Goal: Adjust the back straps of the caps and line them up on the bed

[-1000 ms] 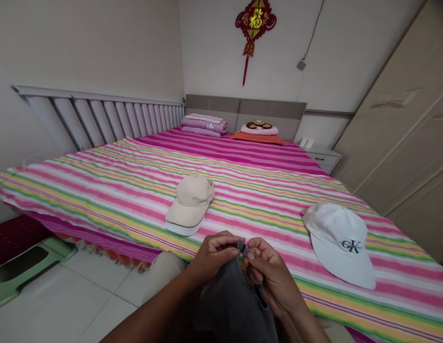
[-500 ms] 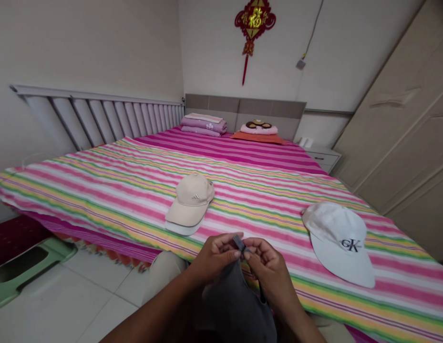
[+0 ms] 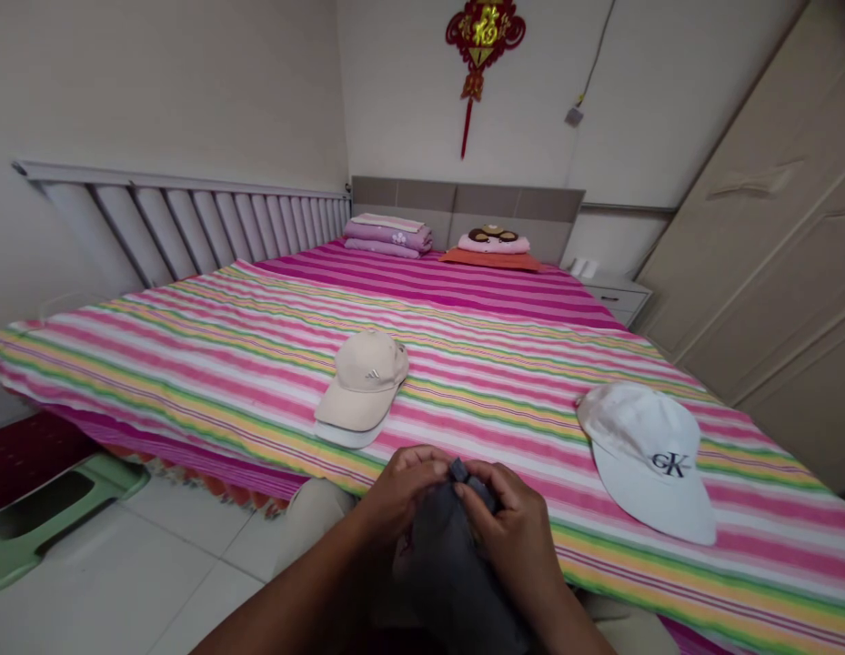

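A dark grey cap hangs low in front of me, held between both hands above my lap. My left hand is closed on its upper edge, thumb and fingers pinching beside a short strap end. On the other side my right hand grips the cap's edge by the same strap, thumb pressed against the fabric. A small reddish mark shows on the cap's left side; its lower part is in shadow. Beyond my hands, a beige cap lies on the bed, and a white cap with black letters lies to the right.
A striped sheet covers the near part of the bed. Folded purple bedding and a pink-and-orange pile sit by the headboard. A green stool stands at the floor's left; a white nightstand is far right.
The strap end has sunk lower between my fingers, and my right hand has turned and closed further over the cap's edge. The two caps on the bed have not moved.
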Demonstrator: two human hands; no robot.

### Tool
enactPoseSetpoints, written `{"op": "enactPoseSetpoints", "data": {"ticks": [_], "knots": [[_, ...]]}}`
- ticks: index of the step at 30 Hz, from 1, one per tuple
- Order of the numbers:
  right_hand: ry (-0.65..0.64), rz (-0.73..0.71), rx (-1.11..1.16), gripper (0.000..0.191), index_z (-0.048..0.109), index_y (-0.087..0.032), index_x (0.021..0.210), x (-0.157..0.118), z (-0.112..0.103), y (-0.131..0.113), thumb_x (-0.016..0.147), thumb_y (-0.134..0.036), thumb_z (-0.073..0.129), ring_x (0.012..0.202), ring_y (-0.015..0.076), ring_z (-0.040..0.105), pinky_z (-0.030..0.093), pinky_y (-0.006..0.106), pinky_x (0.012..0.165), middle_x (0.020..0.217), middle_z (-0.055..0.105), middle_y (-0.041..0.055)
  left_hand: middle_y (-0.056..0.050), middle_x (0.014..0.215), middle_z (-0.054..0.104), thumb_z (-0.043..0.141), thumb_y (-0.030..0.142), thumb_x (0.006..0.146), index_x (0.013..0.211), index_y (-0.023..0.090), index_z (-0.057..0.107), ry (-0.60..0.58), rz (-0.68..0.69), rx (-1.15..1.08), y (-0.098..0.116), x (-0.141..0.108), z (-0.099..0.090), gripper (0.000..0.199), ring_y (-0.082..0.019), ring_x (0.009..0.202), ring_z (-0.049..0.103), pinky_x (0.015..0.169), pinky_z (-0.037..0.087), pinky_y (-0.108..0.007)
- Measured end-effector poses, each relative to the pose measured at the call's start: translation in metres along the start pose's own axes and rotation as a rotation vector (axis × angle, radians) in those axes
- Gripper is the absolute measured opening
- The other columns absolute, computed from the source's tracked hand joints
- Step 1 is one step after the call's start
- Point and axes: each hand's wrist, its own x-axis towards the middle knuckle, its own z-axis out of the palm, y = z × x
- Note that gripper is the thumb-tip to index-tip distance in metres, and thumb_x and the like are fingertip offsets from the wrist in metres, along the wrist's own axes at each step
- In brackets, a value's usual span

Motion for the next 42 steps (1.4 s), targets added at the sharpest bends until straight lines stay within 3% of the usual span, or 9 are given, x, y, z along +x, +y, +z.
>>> {"op": "enactPoseSetpoints", "data": {"ticks": [6, 12, 18, 22, 24, 27, 33, 37, 42], "knots": [[0.013, -0.172, -0.141, 0.013, 0.058, -0.018, 0.086, -0.001, 0.004, -0.001, 0.074, -0.014, 0.053, 0.069, 0.0170, 0.059, 0.045, 0.026, 0.061, 0.074, 0.062, 0.0040, 0.006, 0.054, 0.040, 0.059, 0.041, 0.066, 0.062, 0.016, 0.044, 0.048, 0.053, 0.472, 0.003, 0.002, 0.002, 0.030, -0.006, 0.051, 0.032, 0.049, 0.024, -0.020], [-0.071, -0.137, -0.174, 0.011, 0.056, -0.017, 0.081, -0.001, 0.001, -0.001, 0.071, -0.013, 0.054, 0.067, 0.0161, 0.056, 0.043, 0.025, 0.060, 0.072, 0.059, 0.0027, 0.005, 0.061, 0.035, 0.040, 0.041, 0.080, 0.066, 0.018, 0.039, -0.058, 0.031, 0.693, 0.011, -0.003, 0.000, 0.027, -0.009, 0.059, 0.032, 0.055, 0.027, -0.022], [-0.110, -0.026, -0.160, 0.008, 0.050, -0.019, 0.071, -0.001, -0.003, -0.003, 0.067, -0.013, 0.053, 0.058, 0.0141, 0.049, 0.039, 0.024, 0.054, 0.065, 0.054, -0.0005, 0.006, 0.061, 0.038, 0.041, 0.044, 0.078, 0.069, 0.019, 0.040, -0.002, -0.083, 0.468, 0.012, -0.004, 0.000, 0.026, -0.009, 0.057, 0.037, 0.055, 0.029, -0.021], [-0.141, 0.033, -0.037, 0.021, 0.055, -0.020, 0.085, 0.001, -0.005, -0.004, 0.066, -0.012, 0.052, 0.062, 0.0151, 0.049, 0.039, 0.026, 0.057, 0.070, 0.055, 0.0004, 0.003, 0.066, 0.047, 0.043, 0.042, 0.079, 0.080, 0.016, 0.052, -0.079, -0.033, 0.444, 0.010, -0.004, -0.001, 0.027, -0.009, 0.058, 0.039, 0.057, 0.030, -0.021], [-0.161, 0.062, 0.063, 0.023, 0.058, -0.021, 0.086, 0.002, -0.005, -0.004, 0.065, -0.012, 0.052, 0.063, 0.0155, 0.047, 0.037, 0.026, 0.057, 0.072, 0.055, 0.0010, 0.001, 0.072, 0.051, 0.045, 0.042, 0.079, 0.089, 0.016, 0.055, -0.106, -0.016, 0.417, 0.009, -0.003, -0.001, 0.030, -0.010, 0.065, 0.044, 0.062, 0.033, -0.022], [-0.220, 0.254, 0.387, 0.003, 0.055, -0.020, 0.067, 0.004, -0.004, -0.002, 0.067, -0.021, 0.058, 0.051, 0.0114, 0.038, 0.032, 0.024, 0.049, 0.056, 0.045, -0.0035, 0.000, 0.075, 0.054, 0.048, 0.044, 0.077, 0.097, 0.017, 0.056, -0.113, -0.042, 0.328, 0.006, -0.003, 0.002, 0.034, -0.012, 0.069, 0.048, 0.063, 0.035, -0.023], [-0.211, 0.595, 1.008, 0.022, 0.051, -0.017, 0.064, 0.005, -0.004, 0.004, 0.067, -0.033, 0.066, 0.044, 0.0070, 0.037, 0.027, 0.020, 0.045, 0.049, 0.047, -0.0055, 0.004, 0.064, 0.051, 0.057, 0.038, 0.072, 0.082, 0.017, 0.054, -0.153, -0.112, 0.136, 0.002, -0.003, 0.003, 0.024, -0.007, 0.056, 0.045, 0.057, 0.034, -0.021], [-0.166, 0.687, 1.139, 0.022, 0.053, -0.017, 0.063, 0.005, -0.008, 0.004, 0.062, -0.030, 0.071, 0.045, 0.0081, 0.043, 0.031, 0.021, 0.047, 0.050, 0.052, -0.0045, 0.002, 0.060, 0.054, 0.066, 0.029, 0.063, 0.072, 0.012, 0.060, -0.229, -0.269, 0.196, -0.001, -0.003, -0.001, 0.020, -0.006, 0.051, 0.044, 0.052, 0.031, -0.020], [-0.153, 0.688, 1.207, 0.018, 0.058, -0.018, 0.061, 0.007, -0.009, 0.000, 0.060, -0.027, 0.073, 0.050, 0.0095, 0.047, 0.037, 0.023, 0.053, 0.054, 0.054, -0.0037, 0.000, 0.054, 0.058, 0.064, 0.022, 0.063, 0.062, 0.010, 0.061, -0.172, -0.288, -0.071, -0.006, -0.001, 0.002, 0.012, -0.007, 0.045, 0.047, 0.050, 0.033, -0.020]]}}
